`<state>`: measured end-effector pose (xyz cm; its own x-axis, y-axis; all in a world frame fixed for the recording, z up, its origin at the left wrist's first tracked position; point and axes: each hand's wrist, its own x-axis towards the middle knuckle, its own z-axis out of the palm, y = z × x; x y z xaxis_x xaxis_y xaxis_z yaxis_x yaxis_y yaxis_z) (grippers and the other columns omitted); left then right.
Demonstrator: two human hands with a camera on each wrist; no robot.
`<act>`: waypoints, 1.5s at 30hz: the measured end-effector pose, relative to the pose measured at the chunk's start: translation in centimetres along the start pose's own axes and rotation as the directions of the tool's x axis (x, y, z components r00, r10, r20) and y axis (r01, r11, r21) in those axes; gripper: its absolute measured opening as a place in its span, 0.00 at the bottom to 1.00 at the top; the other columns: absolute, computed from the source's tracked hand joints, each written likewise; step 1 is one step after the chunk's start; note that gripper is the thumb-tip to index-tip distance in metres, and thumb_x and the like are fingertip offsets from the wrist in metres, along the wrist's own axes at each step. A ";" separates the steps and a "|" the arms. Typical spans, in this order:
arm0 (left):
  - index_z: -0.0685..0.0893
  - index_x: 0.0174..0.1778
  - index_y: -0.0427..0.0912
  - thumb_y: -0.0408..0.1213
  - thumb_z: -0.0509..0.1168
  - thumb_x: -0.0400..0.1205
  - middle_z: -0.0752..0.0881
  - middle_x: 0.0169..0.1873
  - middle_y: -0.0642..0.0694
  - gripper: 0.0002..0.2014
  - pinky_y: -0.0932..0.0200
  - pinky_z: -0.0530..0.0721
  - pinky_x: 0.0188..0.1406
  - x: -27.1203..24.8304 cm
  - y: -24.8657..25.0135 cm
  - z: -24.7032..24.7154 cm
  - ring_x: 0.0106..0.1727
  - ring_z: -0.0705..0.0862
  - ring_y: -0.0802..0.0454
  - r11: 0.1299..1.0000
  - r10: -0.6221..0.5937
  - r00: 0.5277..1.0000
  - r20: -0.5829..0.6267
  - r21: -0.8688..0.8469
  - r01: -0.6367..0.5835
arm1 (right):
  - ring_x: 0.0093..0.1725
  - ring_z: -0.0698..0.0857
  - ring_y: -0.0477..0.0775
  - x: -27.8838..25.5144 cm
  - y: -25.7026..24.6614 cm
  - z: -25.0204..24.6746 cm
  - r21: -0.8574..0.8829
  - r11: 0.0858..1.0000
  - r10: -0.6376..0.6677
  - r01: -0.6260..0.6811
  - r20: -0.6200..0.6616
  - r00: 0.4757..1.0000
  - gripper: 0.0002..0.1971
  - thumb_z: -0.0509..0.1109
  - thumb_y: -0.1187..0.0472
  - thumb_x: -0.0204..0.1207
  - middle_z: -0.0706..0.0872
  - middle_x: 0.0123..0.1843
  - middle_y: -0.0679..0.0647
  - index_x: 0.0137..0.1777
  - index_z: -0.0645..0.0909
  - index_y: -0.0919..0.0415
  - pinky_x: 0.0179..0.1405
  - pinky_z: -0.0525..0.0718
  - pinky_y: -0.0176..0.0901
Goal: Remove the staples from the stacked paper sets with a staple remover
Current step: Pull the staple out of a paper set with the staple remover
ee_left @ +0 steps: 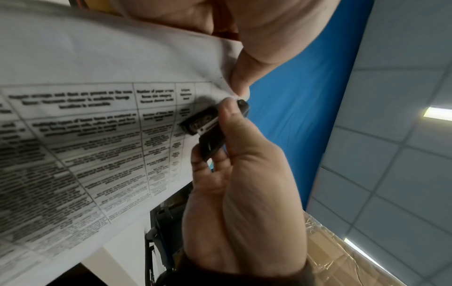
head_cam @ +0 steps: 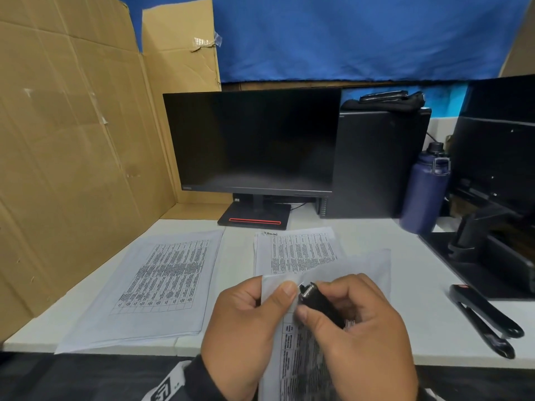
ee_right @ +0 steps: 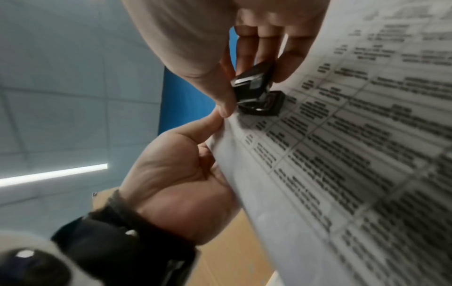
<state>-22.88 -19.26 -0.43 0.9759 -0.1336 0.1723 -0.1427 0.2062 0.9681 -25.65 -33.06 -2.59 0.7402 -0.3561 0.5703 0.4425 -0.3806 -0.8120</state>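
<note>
My left hand [head_cam: 272, 299] holds a stapled paper set [head_cam: 301, 357] up above the desk's front edge, thumb and fingers pinching its top corner. My right hand [head_cam: 324, 305] grips a black staple remover [head_cam: 315, 298] with its nose against that corner. In the left wrist view the staple remover [ee_left: 208, 125] lies on the printed sheet [ee_left: 97, 116] just below my left thumb [ee_left: 240, 77]. In the right wrist view the staple remover [ee_right: 254, 91] meets the paper edge [ee_right: 269, 174] beside both thumbs. The staple itself is hidden. Two more paper sets [head_cam: 162, 279] [head_cam: 298, 250] lie flat on the desk.
A dark monitor [head_cam: 252, 146] and a black computer tower [head_cam: 376, 160] stand at the back. A blue bottle [head_cam: 425, 192] stands right of them. A long black tool [head_cam: 486, 319] lies at the right. A cardboard wall [head_cam: 72, 140] closes the left side.
</note>
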 end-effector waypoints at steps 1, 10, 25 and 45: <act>0.97 0.43 0.43 0.43 0.78 0.73 0.95 0.40 0.35 0.09 0.44 0.89 0.49 0.0 -0.1 0.0 0.42 0.93 0.40 1.000 -0.003 1.000 -0.002 0.007 0.003 | 0.44 0.89 0.45 0.1 -0.1 -0.1 -0.049 0.998 -0.025 0.026 0.007 1.000 0.21 0.90 0.66 0.55 0.86 0.43 0.45 0.40 0.87 0.43 0.40 0.81 0.27; 0.91 0.33 0.43 0.40 0.79 0.78 0.90 0.34 0.34 0.09 0.50 0.86 0.42 0.2 0.8 0.2 0.35 0.88 0.42 0.990 -0.100 0.995 0.027 -0.095 0.102 | 0.43 0.88 0.42 -0.2 -0.7 0.0 -0.114 0.990 -0.085 0.084 -0.005 0.996 0.20 0.90 0.62 0.56 0.84 0.43 0.44 0.42 0.86 0.42 0.38 0.80 0.25; 0.94 0.43 0.34 0.40 0.78 0.74 0.92 0.46 0.24 0.11 0.36 0.88 0.58 -0.2 0.8 0.4 0.47 0.90 0.33 0.988 -0.078 0.997 -0.006 -0.131 0.076 | 0.38 0.87 0.48 -0.7 -0.7 0.4 0.035 0.993 0.110 -0.111 0.015 0.994 0.20 0.85 0.51 0.51 0.89 0.37 0.46 0.44 0.85 0.42 0.36 0.82 0.32; 0.94 0.40 0.36 0.38 0.73 0.76 0.93 0.40 0.28 0.09 0.52 0.89 0.40 -0.1 1.4 0.6 0.38 0.91 0.40 0.984 -0.059 0.998 0.018 -0.168 0.061 | 0.44 0.85 0.41 -0.8 -2.1 -0.4 -0.254 0.957 -0.136 0.139 0.030 0.990 0.14 0.80 0.46 0.60 0.82 0.44 0.40 0.42 0.79 0.40 0.38 0.80 0.29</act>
<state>-23.33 -19.57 1.04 0.9795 -0.1629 0.1181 -0.0529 0.3578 0.9323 -27.34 -32.33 -1.33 0.6882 -0.2757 0.6712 0.3977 -0.6303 -0.6667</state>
